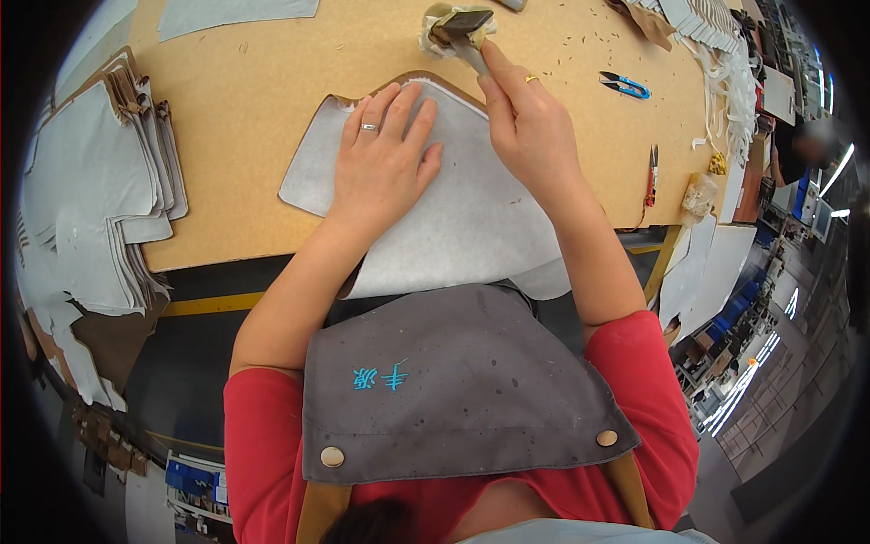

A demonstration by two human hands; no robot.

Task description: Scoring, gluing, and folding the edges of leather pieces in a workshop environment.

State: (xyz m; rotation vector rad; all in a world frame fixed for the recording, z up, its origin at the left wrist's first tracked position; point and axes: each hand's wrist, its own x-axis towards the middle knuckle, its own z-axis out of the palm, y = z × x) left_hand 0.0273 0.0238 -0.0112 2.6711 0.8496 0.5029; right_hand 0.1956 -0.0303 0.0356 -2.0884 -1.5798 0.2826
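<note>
My left hand (385, 159) lies flat with fingers stretched on a grey-backed, brown-edged leather piece (458, 218). Its fingertips reach the folded upper edge, and the piece overhangs the table's near side towards my apron. In my right hand (536, 127), fingers closed round the handle, is a hammer (467, 22) with a dark head and pale, crumpled wrapping about it. The hammer head is above and beyond the piece's far edge; whether it touches the table I cannot tell.
Stacked grey-backed pieces (95, 181) hang over the table's left side. Blue-handled thread snips (625, 85) and red-handled snips (652, 177) lie on the right, near a small clear container (698, 197). White strips (739, 100) trail at the far right. Small scraps dot the tabletop (245, 91).
</note>
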